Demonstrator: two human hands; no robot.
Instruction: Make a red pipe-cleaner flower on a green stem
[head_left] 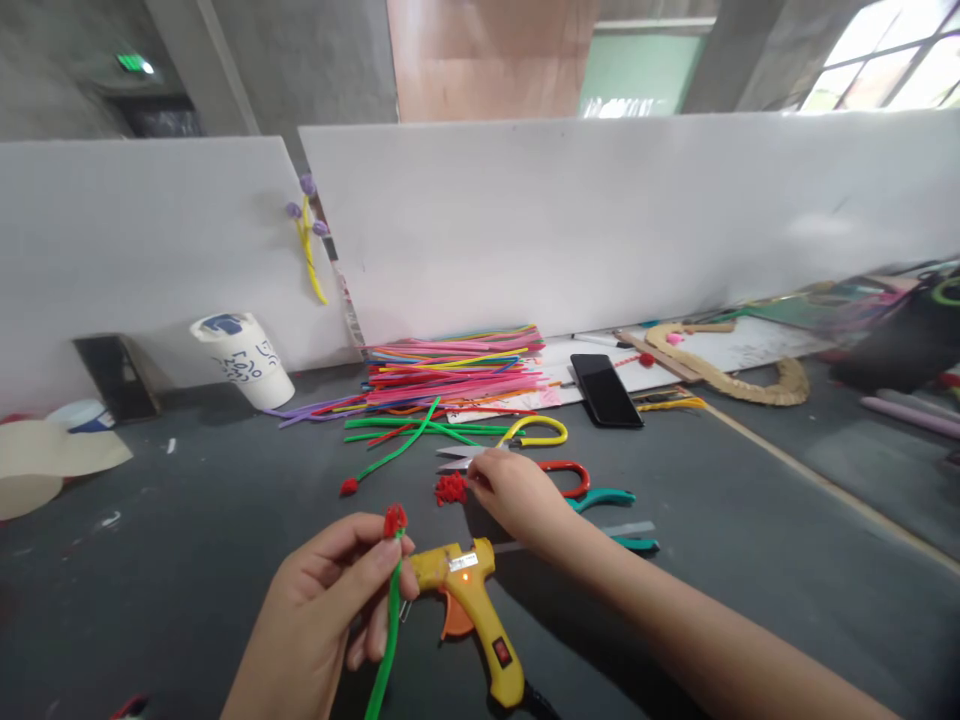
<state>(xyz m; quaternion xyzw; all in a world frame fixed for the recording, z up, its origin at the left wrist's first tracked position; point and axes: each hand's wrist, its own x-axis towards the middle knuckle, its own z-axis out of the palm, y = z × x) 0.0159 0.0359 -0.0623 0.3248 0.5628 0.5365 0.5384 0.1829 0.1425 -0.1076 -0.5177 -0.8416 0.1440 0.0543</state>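
My left hand [337, 600] pinches a green pipe cleaner [391, 620] just below its curled red top [394, 519]. The stem hangs down past my palm. My right hand [517, 495] has its fingertips closed at the right edge of a small heap of red pipe cleaner bits [451, 488]; whatever they hold is hidden. Scissors with yellow and red handles [544, 432] lie partly behind that hand. Between my hands rests a yellow glue gun [484, 625] with an orange trigger and a lit light. Left of the heap lies a finished-looking green stem with a red tip [397, 450].
A bundle of coloured pipe cleaners [457, 370] lies along the white partition [600, 220]. Beyond my right hand are a black phone [606, 390] and a cardboard curve [750, 385]. Teal-handled pliers [607, 497] lie under my right forearm. A paper cup [244, 360] stands left.
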